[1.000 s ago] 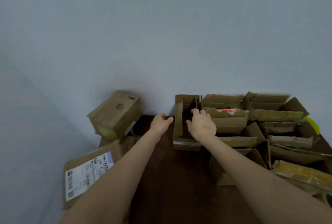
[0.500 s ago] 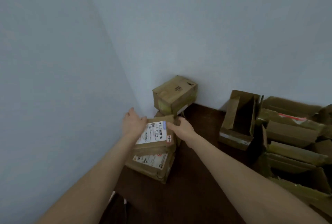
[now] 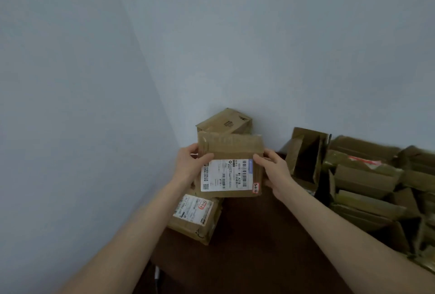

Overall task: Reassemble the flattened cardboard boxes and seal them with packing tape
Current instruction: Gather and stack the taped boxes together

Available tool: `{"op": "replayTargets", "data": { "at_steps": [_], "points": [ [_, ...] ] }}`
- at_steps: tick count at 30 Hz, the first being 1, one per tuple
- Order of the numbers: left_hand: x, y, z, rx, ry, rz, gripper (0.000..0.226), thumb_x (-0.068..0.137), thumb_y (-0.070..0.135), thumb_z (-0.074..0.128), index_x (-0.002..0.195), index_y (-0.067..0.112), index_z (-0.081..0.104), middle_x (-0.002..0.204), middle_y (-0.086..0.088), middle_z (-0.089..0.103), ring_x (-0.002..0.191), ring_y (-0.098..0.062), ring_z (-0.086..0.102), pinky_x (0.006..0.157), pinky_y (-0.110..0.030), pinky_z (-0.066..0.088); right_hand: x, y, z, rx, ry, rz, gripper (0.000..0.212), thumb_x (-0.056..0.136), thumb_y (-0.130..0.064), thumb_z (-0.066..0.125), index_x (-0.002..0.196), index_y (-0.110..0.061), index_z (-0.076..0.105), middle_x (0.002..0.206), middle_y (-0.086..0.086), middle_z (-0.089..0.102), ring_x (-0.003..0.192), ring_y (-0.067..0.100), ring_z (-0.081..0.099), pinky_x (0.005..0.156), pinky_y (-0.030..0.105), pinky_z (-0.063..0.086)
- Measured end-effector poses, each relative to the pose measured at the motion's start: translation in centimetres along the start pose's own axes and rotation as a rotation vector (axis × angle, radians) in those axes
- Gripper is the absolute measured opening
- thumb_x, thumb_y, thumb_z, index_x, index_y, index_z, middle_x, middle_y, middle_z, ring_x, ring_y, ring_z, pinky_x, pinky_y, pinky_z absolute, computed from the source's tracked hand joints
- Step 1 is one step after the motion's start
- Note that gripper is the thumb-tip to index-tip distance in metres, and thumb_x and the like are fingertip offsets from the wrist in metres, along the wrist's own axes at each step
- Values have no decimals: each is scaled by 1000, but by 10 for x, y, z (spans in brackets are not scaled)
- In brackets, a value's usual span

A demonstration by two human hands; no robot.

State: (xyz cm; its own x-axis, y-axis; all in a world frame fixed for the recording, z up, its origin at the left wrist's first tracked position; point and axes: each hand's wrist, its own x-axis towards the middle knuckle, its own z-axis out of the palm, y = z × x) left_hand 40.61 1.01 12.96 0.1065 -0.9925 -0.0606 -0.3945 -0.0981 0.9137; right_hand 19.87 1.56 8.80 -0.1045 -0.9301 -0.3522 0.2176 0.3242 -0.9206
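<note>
Flattened cardboard box [image 3: 229, 166] hangs between my hands, label facing me, just above another flat box [image 3: 195, 218] at the left corner of the desk [image 3: 259, 258]. My left hand [image 3: 188, 166] and right hand [image 3: 274, 171] each have a closed grip on an opposite edge (thumbs on the front), I judge so the sides can be squeezed open. Opened boxes [image 3: 306, 152] crowd the right.

Flat box [image 3: 229, 166] btwn hands, open boxes [image 3: 367, 183] right
</note>
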Motion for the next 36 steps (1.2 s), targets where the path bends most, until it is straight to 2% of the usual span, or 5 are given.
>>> {"op": "replayTargets", "data": {
  "at_steps": [12,16,24,31,36],
  "points": [
    [-10,-21,58,474,-59,932,20,72,-3,74,83,13,69,118,-5,53,106,-16,53,90,-24,47,-28,-11,-82,-102,78,225,82,77,-49,73,142,-12,40,139,8,49,128,32,46,100,44,42],
    [-7,-17,68,421,-109,992,19,73,-3,74,83,12,68,120,-11,53,112,-12,49,96,-21,43,-23,-11,-70,-452,207,147,39,82,-31,74,111,-13,54,116,7,61,94,19,56,87,36,47],
    [24,8,61,-218,-346,-101,34,94,28,51,68,11,66,126,-3,58,109,-13,53,95,-36,45,-27,-10,-70,-413,345,48,24,101,-11,37,91,-16,59,95,8,64,88,23,61,69,32,52],
    [32,2,63,554,-379,-68,106,64,58,79,142,6,29,139,-13,43,123,-28,47,93,-38,51,-38,-7,-56,-562,266,-24,20,100,-15,39,105,-10,58,95,7,63,84,24,63,80,44,58],
    [21,-26,71,740,-540,-65,46,83,31,69,118,11,47,103,0,53,93,-13,53,70,-22,47,-57,16,-63,-431,155,102,18,99,-9,40,99,-13,57,101,12,66,91,22,67,69,32,60]
  ]
}}
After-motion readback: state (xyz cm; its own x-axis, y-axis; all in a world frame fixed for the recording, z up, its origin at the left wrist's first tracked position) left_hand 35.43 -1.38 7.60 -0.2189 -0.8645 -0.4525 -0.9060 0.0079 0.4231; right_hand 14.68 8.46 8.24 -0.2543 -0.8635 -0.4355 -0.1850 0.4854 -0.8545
